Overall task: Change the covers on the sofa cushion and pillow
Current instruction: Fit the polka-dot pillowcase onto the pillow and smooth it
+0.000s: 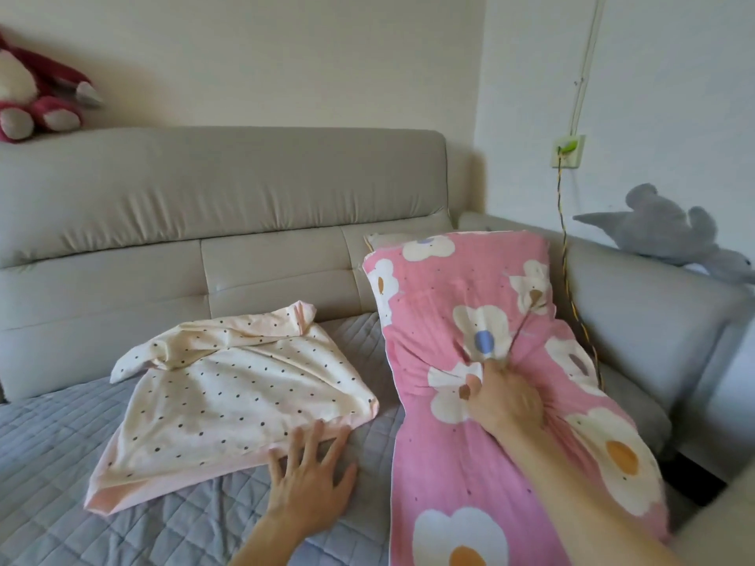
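Observation:
A long pillow in a pink cover with white flowers [470, 463] leans on the right end of the sofa. My right hand [504, 400] grips a bunch of that pink fabric at the pillow's middle, and creases fan out from the fingers. To the left a cream cover with dark dots [228, 402] lies crumpled and flat on the grey quilted seat mat [53, 463]. My left hand [312, 475] rests flat on the mat with its fingers spread, and the fingertips touch the cream cover's near edge.
The beige sofa backrest [224, 206] runs behind. A corner of another cushion [382, 241] peeks out behind the pink pillow. A red plush toy [32, 91] sits on the backrest, a grey plush [670, 234] on the right armrest. A cable [566, 255] hangs from a wall socket.

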{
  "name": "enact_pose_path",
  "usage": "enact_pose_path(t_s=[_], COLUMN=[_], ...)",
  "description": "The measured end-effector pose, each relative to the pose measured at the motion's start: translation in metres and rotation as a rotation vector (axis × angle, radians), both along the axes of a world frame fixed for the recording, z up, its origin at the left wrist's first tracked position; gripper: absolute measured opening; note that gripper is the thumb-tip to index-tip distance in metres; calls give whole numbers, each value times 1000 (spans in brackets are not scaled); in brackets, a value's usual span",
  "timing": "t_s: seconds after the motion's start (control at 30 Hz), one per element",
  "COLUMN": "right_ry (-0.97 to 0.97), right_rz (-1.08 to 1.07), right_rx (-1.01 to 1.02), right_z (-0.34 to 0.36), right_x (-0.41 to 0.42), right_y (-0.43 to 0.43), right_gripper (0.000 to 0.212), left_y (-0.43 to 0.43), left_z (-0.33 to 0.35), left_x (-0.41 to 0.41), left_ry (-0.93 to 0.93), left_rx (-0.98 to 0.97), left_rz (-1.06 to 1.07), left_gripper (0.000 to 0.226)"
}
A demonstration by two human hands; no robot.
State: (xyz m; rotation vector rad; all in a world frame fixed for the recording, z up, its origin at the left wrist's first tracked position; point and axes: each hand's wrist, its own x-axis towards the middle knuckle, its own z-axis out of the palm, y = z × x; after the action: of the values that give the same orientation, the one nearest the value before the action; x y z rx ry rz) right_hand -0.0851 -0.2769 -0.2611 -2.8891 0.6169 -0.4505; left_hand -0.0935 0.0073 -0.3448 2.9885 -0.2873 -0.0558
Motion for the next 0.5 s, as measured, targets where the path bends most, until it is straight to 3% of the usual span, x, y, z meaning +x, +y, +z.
enact_pose_path(t_s=[0.1,0.2,0.27,0.37,0.43,0.5], right_ry=[-132,-574,-807,-861,-844,-762], right_rz=[34,154,280,530,668,746], right_rx=[145,260,199,200,177,162], right_z=[5,11,8,-1,-5,-6], right_x=[-5,-27,-53,-96,-111,-117], right_y=[3,9,18,48,66,77], right_gripper=[38,32,34,30,27,26], left_y=[-1,-14,-31,-62,-65,-47], left_z=[25,75,112,156,163,163], left_x=[7,12,17,30,29,18], left_ry=[124,175,279,213,24,-126], left_rx=[-231,-741,-1115,-1387,-1398,-1415], left_rz=[83,161,116,163,281,263], left_gripper=[74,115,122,139,131,96])
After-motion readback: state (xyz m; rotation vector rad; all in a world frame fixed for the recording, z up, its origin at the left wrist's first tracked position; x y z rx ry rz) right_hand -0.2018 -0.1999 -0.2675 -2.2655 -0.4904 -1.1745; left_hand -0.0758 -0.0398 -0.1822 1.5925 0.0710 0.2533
